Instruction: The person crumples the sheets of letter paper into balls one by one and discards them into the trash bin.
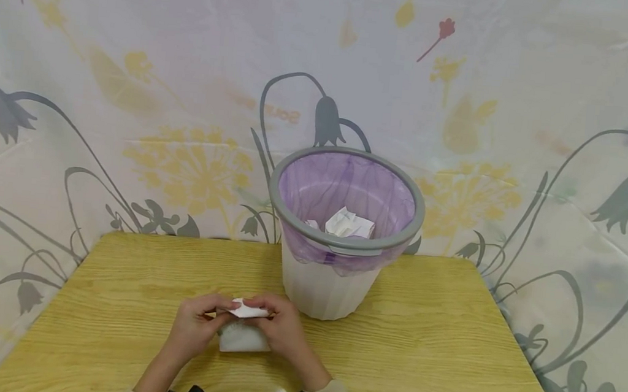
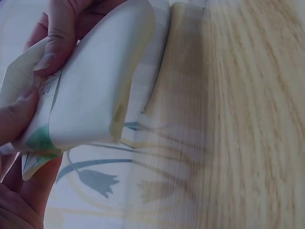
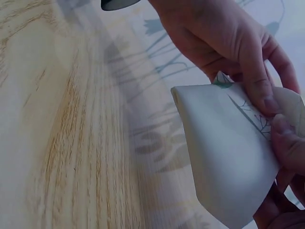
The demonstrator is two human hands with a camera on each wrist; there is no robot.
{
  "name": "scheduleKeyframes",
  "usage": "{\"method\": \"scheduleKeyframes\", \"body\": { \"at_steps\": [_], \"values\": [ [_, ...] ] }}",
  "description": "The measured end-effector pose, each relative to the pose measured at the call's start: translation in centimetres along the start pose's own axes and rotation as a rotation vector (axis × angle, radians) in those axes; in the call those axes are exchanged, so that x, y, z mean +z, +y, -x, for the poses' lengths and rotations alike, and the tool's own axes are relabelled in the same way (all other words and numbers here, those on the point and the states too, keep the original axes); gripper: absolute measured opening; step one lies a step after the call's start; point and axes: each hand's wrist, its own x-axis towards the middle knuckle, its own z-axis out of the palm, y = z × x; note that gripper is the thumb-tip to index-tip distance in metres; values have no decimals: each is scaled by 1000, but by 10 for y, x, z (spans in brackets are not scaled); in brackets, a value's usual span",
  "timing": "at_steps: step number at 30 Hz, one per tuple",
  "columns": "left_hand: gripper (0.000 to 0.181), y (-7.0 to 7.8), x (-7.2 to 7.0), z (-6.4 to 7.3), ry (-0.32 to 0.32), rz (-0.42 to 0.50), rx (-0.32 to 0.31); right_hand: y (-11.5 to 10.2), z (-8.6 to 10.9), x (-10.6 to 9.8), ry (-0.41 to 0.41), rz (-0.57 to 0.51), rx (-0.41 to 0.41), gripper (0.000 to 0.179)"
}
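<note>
A folded piece of white paper (image 1: 244,338) is held between both hands, just above the table in front of the bin. My left hand (image 1: 193,324) pinches its upper left side between thumb and fingers. On the opposite side my right hand (image 1: 284,329) pinches the same top fold, and the two thumbs come close together. The left wrist view shows the paper (image 2: 93,86) bent into a wide, smooth flap, with a green printed patch and thin drawn lines along the gripped fold. Fingers behind the paper are partly hidden.
A white bin (image 1: 318,282) with a grey rim and purple liner stands behind my right hand; crumpled white paper (image 1: 347,223) lies inside. They are on a wood-grain table (image 1: 446,342). A flower-printed cloth (image 1: 203,58) hangs behind the table.
</note>
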Motion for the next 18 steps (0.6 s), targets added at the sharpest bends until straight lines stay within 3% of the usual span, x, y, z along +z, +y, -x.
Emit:
{"method": "scheduleKeyframes", "body": {
  "at_steps": [4, 8, 11, 13, 18],
  "values": [
    [34, -16, -2, 7, -47, 28, -37, 10, 0, 3, 48, 6, 96, 18],
    [34, -20, -8, 13, -71, 102, -168, 26, 1, 5, 100, -35, 232, 21],
    [36, -20, -14, 15, -65, 142, -245, 32, 1, 4, 141, -128, 341, 26],
    [39, -19, -19, 16, -73, 148, -251, 34, 1, 3, 163, -231, 404, 29],
    [43, -19, -31, 16, -147, 196, -167, 34, -1, 3, 192, -446, 473, 35]
  ]
}}
